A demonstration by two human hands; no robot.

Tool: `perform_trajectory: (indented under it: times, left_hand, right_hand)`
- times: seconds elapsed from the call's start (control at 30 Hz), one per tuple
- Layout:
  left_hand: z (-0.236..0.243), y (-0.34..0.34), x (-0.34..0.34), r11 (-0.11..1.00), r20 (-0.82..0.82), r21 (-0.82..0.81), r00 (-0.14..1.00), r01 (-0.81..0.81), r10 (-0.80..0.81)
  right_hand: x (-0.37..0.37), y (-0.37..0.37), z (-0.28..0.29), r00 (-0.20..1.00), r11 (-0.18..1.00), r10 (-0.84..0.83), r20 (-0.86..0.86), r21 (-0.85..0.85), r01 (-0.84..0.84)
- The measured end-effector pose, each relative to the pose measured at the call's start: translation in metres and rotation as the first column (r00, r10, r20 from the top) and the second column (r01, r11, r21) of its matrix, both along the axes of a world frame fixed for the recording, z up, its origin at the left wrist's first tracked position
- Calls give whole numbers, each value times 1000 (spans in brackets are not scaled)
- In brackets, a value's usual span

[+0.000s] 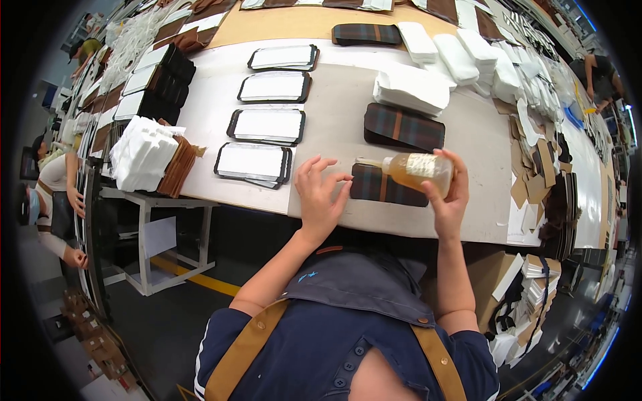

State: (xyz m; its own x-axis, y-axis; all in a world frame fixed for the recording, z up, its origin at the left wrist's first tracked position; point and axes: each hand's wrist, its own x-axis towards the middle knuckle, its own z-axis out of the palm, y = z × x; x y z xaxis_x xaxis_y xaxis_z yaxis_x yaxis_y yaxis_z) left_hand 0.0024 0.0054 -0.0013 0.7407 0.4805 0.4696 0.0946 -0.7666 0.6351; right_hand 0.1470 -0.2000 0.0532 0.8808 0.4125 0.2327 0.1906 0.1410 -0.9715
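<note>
My right hand [452, 208] is wrapped round a clear squeeze bottle [408, 175] of amber liquid. The bottle lies tilted on its side, its thin nozzle pointing left. Beneath it rests a stack of dark plaid panels [382, 192] with an orange stripe, near the table's front edge. At that stack's left edge is my left hand [321, 200], fingers apart and curved, holding nothing that I can see. Whether its fingertips touch the panels I cannot tell. Another plaid stack [404, 128] sits just beyond, with a pile of white pads [411, 90] behind it.
Several black-edged white panel stacks [253, 162] form a column on the table [321, 120], left of centre. At the left edge stand white sheets [144, 157] and brown pieces [177, 167]. Cardboard scraps [531, 174] lie at right. Another person's hand [75, 200] shows far left.
</note>
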Motion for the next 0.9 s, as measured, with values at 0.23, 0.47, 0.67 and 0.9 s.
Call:
perform_trajectory:
  times: [0.23, 0.47, 0.67, 0.9]
  left_hand:
    - [-1, 0, 3, 996, -113, 86, 993, -14, 24]
    - [-2, 0, 3, 997, -119, 73, 993, -14, 22]
    - [-2, 0, 4, 998, -121, 69, 993, -9, 18]
    - [-4, 1, 5, 996, -122, 86, 992, -2, 12]
  right_hand:
    - [33, 0, 12, 987, 985, 157, -15, -70, -158]
    - [35, 7, 13, 980, 973, 198, 7, -125, -196]
    - [36, 3, 13, 972, 962, 236, -8, -139, -235]
    - [28, -10, 13, 951, 941, 308, -36, -137, -310]
